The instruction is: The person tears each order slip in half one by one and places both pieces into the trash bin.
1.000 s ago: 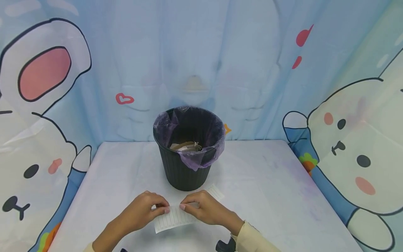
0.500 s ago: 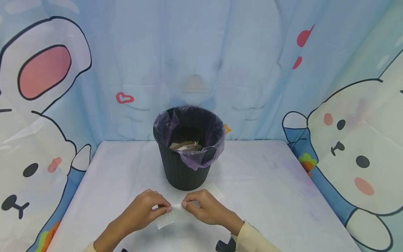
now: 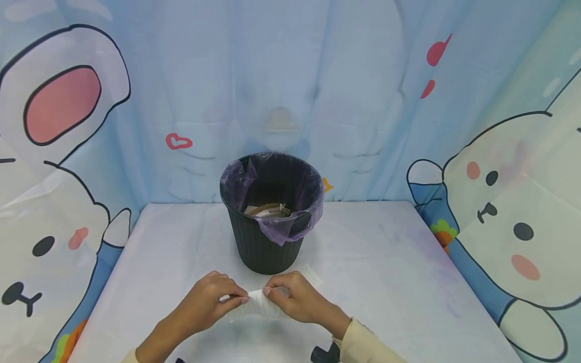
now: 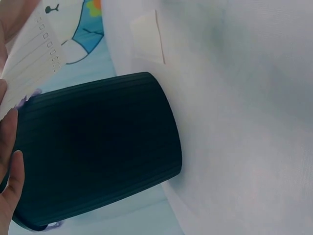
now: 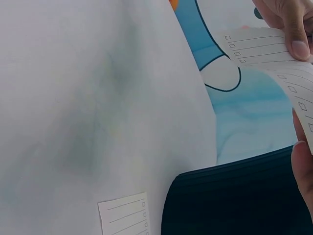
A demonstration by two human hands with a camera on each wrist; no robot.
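Observation:
A white lined paper slip [image 3: 265,306] with a row of small printed checkboxes is held between both hands in the head view. My left hand [image 3: 213,301] pinches its upper edge between thumb and fingers. Close beside it, my right hand [image 3: 299,301] pinches the same edge. The right wrist view shows the slip [image 5: 264,51] bending between the two grips, with the left thumb [image 5: 297,45] pressed on it. On the table, a second lined paper slip [image 5: 125,215] lies flat, partly behind my right hand in the head view.
Just beyond the hands stands a black ribbed bin [image 3: 268,247] lined with a purple plastic bag [image 3: 283,229]. Paper and brownish scraps [image 3: 268,210] lie inside it. A cartoon-print curtain [image 3: 363,101] hangs behind the white table [image 3: 376,262].
My left hand has shifted slightly right, toward the right hand. The slip, earlier spread fairly flat with its checkbox row showing, now bends between the hands.

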